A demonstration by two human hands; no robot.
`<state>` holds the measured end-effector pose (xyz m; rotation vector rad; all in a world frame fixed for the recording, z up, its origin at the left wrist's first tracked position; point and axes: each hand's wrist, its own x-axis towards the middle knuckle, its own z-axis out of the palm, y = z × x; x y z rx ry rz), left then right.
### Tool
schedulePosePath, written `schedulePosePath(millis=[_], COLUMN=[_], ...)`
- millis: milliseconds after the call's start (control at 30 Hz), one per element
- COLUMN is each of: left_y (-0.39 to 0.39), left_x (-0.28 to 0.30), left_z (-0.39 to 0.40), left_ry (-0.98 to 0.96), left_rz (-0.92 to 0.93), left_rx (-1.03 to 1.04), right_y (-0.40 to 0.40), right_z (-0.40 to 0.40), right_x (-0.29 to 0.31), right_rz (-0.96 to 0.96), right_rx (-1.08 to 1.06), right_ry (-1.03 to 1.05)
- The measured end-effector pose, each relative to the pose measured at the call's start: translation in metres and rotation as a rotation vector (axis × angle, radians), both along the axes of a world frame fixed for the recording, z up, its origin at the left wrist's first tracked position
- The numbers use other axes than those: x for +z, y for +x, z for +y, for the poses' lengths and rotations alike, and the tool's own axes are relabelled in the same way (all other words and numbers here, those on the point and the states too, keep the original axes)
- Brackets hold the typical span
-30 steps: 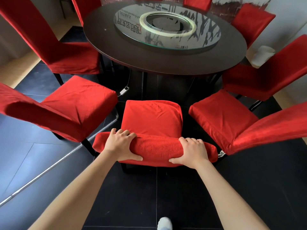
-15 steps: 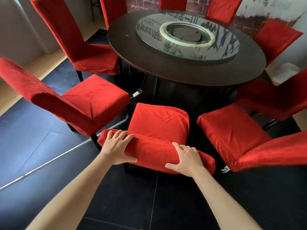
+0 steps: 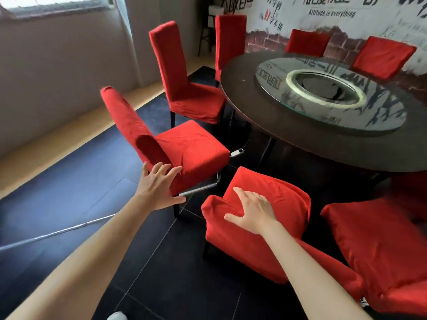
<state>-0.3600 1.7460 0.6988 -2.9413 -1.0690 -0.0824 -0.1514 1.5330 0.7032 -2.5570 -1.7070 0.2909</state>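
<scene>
Left hand (image 3: 157, 188) splayed, empty, beside neighbouring chair (image 3: 191, 146); right hand (image 3: 254, 211) flat on chairback (image 3: 242, 250).

Both arms are bare and stretch forward from the lower edge of the view. The left forearm (image 3: 92, 262) runs up and to the right, and its wrist is nearly straight. The left hand (image 3: 159, 185) is held up with the back toward the camera, fingers straight and fanned apart, thumb stuck out to the right, grasping nothing. The right forearm (image 3: 305, 273) angles up and to the left. The right hand (image 3: 254, 211) lies palm down with its fingers stretched forward and thumb splayed left. Its fingertips seem flat rather than hooked, though the angle leaves that unsure.
</scene>
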Motion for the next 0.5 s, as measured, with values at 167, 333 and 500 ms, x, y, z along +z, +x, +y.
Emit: schedulePosePath(millis=[167,333,500], left_y=[-0.055,-0.108,-0.155], left_x=[0.02,0.033,0.036], left_z=[0.073,0.153,0.231], left_ry=[0.013,0.045,0.063], left_rz=[-0.043,-0.05,0.008], left_rx=[0.05,0.054,0.062], right_y=[-0.047,-0.096,-0.145], right_z=[0.083,0.173,0.254], right_x=[0.016,0.023,0.022], right_rz=[-0.025,-0.042,-0.047], right_rx=[0.061,0.068,0.032], right_ry=[0.06,0.102,0.11])
